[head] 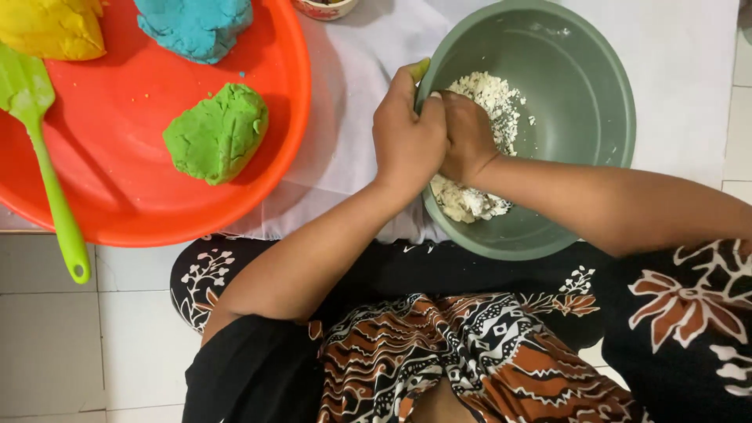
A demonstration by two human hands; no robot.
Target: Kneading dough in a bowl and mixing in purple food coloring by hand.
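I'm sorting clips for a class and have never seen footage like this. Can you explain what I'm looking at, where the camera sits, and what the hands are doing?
There is no machine: a person wears a camera on the head, looking down at their own lap and hands. The left hand grips the rim of a grey-green bowl, while the right hand presses into crumbly white dough inside it. The bowl rests on a white cloth. Beside it, an orange tray carries a green dough lump, a blue lump and a yellow lump, with a green spatula lying across the tray's edge.
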